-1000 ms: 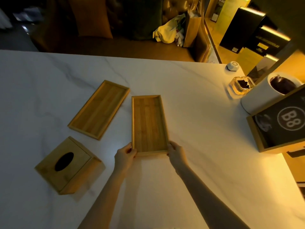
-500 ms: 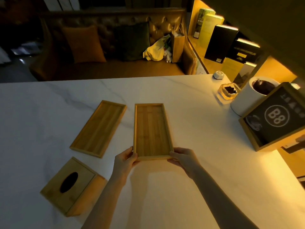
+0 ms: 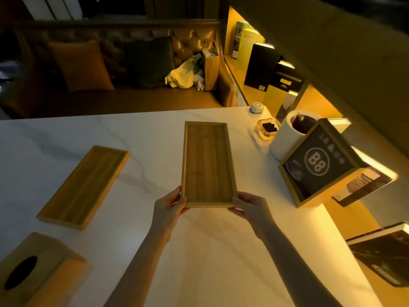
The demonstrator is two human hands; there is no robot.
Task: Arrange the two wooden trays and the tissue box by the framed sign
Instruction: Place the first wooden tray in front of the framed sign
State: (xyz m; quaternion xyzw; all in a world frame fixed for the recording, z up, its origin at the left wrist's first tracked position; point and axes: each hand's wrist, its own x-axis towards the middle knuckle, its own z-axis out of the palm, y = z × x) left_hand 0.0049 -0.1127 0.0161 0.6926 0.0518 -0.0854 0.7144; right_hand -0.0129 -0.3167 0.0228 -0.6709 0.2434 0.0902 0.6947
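I hold a long wooden tray (image 3: 208,165) by its near end, lifted above the white marble table (image 3: 155,138). My left hand (image 3: 170,207) grips its near left corner and my right hand (image 3: 250,207) its near right corner. A second wooden tray (image 3: 84,187) lies flat on the table to the left, angled. The wooden tissue box (image 3: 35,269), with an oval slot on top, sits at the near left corner. The framed sign (image 3: 318,165), black with "B8" on it, leans at the table's right edge.
Behind the sign stand a white cylinder container (image 3: 287,134), a glass ashtray (image 3: 267,128) and a small white round device (image 3: 257,106). Books (image 3: 380,253) lie on the lit ledge at right. A leather sofa (image 3: 124,69) with cushions runs beyond the table's far edge.
Both hands have raised the tray off the table and carried it forward and to the right, nearer the sign. The other tray and tissue box have stayed put.
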